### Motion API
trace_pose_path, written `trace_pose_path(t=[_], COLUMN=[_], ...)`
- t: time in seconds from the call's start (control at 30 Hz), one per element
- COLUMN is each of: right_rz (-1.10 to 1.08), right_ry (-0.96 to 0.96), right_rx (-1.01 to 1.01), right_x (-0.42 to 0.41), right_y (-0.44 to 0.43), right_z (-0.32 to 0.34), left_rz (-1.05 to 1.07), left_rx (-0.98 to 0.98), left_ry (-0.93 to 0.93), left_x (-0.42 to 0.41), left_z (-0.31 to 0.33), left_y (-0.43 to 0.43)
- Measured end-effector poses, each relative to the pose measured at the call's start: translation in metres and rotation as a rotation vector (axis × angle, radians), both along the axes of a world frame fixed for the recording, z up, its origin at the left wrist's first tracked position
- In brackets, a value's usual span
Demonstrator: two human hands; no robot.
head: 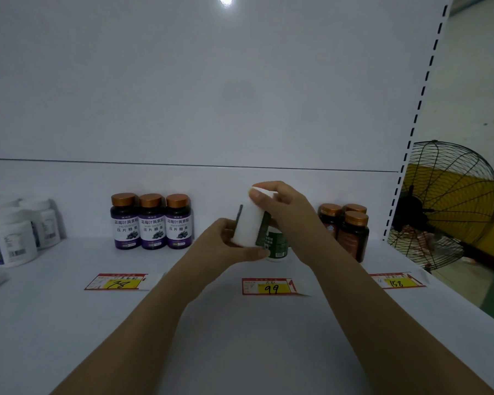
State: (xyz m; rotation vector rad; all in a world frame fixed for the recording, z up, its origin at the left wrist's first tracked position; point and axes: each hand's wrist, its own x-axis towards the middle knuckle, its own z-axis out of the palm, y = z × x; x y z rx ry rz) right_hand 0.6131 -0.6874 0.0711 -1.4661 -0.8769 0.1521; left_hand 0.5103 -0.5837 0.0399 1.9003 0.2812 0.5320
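While a white shelf (pixel 240 337) carries white jars (pixel 12 238), three purple-labelled bottles (pixel 153 223) and brown bottles (pixel 351 232), a black fan (pixel 445 206) stands past its right end. A green-labelled bottle (pixel 278 246) stands just behind the white bottle (pixel 248 223), which is held tilted above the "99" price tag (pixel 271 287). The left hand (pixel 226 243) grips its base; the right hand (pixel 283 203) curls over its top.

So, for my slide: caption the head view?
Left hand and right hand hold a white plastic bottle above the white metal shelf.
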Motion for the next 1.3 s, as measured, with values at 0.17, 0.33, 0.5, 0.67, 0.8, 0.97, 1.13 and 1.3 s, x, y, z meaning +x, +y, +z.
trace_pose_path(t=[0.17, 0.33, 0.5, 0.67, 0.8, 0.97, 1.13, 1.3], right_rz=[0.107, 0.095, 0.108, 0.252, 0.159, 0.152, 0.189, 0.196], right_ry=[0.132, 0.019, 0.098, 0.201, 0.081, 0.165, 0.178, 0.178], right_rx=[0.018, -0.062, 0.04, 0.063, -0.055, 0.039, 0.01, -0.034], right_x=[0.007, 0.0028, 0.009, 0.0079, 0.0043, 0.0096, 0.0072, 0.0071], right_y=[-0.0038, -0.0013, -0.0058, -0.0048, -0.001, -0.0069, -0.0058, -0.0075], right_z=[0.003, 0.0006, 0.0024, 0.005, 0.0007, 0.0033, 0.0024, 0.0017], left_rz=[-0.156, 0.023, -0.094, -0.062, 0.064, -0.037, -0.056, -0.071], left_rx=[-0.154, -0.075, -0.11, -0.088, -0.017, -0.068, -0.068, -0.052], left_ry=[0.004, -0.069, -0.062, -0.081, -0.135, -0.093, -0.081, -0.036], left_x=[-0.0026, -0.0016, -0.0041, -0.0054, -0.002, -0.0039, -0.0051, -0.0036], left_z=[0.0015, 0.0014, 0.0033, 0.0032, 0.0015, 0.0061, 0.0051, 0.0024], left_y=[0.0024, 0.0012, 0.001, 0.0017, 0.0001, 0.0003, 0.0016, 0.0032])
